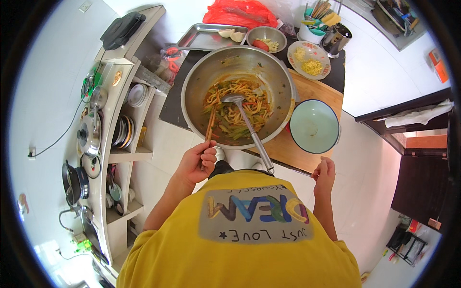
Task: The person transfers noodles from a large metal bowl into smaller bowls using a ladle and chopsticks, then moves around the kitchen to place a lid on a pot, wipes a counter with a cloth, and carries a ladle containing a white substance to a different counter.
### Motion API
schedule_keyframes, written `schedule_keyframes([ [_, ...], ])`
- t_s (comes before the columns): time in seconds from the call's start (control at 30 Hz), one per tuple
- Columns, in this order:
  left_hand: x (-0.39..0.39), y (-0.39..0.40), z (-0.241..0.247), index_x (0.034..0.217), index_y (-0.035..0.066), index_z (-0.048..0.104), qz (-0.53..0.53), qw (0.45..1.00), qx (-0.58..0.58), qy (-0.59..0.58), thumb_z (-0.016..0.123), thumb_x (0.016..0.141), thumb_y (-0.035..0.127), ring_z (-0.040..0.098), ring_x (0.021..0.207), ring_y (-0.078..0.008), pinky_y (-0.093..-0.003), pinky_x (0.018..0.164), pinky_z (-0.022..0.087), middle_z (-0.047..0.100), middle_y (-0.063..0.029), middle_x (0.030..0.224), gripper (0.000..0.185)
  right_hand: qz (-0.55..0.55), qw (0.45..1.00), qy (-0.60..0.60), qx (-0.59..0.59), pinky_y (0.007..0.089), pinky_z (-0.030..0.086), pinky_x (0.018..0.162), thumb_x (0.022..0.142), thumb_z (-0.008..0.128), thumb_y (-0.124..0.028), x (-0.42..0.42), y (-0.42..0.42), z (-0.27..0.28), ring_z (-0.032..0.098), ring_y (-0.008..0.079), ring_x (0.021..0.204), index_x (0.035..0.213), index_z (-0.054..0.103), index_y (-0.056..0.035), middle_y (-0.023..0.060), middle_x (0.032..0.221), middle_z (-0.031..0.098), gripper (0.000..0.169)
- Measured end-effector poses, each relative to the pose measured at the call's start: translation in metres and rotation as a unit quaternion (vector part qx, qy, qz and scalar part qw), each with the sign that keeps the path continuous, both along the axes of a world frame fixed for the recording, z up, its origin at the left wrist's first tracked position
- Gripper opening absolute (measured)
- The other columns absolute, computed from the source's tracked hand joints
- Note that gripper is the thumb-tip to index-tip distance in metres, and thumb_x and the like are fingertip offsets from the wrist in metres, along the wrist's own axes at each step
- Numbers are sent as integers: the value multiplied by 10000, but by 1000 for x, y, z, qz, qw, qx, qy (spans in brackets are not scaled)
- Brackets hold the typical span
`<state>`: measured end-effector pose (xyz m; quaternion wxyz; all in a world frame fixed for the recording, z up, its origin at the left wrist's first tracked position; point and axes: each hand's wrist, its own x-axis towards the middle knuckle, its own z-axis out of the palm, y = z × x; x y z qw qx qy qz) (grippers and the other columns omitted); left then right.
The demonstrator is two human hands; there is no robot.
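Observation:
In my left hand (198,162) is a pair of wooden chopsticks (211,124), their tips down among the noodles. Those noodles (248,109), mixed with green vegetables and reddish sauce, fill the bottom of a large steel basin (279,90). A metal ladle (254,135) leans in the basin, its head on the noodles and its handle over the near rim. My right hand (324,174) holds nothing that I can see, its fingers loosely bent near the board's front edge. Just beyond it stands a pale green enamel bowl (314,126) with a dark rim and a little residue inside.
A wooden cutting board (288,153) lies under the bowl. Behind the basin are a steel tray (201,37) with pale pieces, a small steel bowl (277,34) with garlic, and a plate (293,66) of minced food. A utensil holder (310,35) stands far right; shelves (124,156) line the left.

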<state>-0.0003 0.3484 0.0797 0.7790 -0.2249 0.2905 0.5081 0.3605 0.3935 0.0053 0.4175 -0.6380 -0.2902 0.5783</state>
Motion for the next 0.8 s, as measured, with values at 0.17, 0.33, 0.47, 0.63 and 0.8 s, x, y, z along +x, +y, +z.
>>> schedule_keyframes([
  [0.17,-4,7,1,927,55,478,-88,978,20,190,399,872,177,286,431,-27,-142,348,253,339,39,587,156,334,871,-230,275,310,461,610,778,516,-180,-81,3,55,535,226,717,1148,399,-63,110,860,510,405],
  [0.33,-10,22,2,1018,46,475,-158,922,74,345,371,865,148,273,441,-43,-165,361,196,364,22,598,212,498,751,-398,176,392,430,705,765,492,-132,-140,12,69,519,341,822,1219,349,-102,186,968,509,477],
  [0.47,-28,27,2,1081,48,465,-145,924,86,342,364,854,114,298,471,-51,-169,378,212,392,14,616,257,457,795,-382,118,404,410,729,775,453,-89,-152,11,77,501,377,856,1215,358,-107,217,1007,499,451],
  [0.63,-51,32,-6,1133,53,429,-139,924,110,339,365,834,67,308,489,-52,-171,383,218,407,11,653,306,372,821,-406,151,402,410,715,771,443,-57,-151,-5,69,508,368,849,1209,365,-102,207,983,511,447],
  [0.8,-67,40,-5,1158,58,406,-167,912,133,351,385,832,67,308,490,-49,-173,387,220,409,12,673,327,304,839,-407,195,429,416,654,763,452,-55,-158,-31,66,508,366,762,1239,324,-138,195,882,490,500],
])
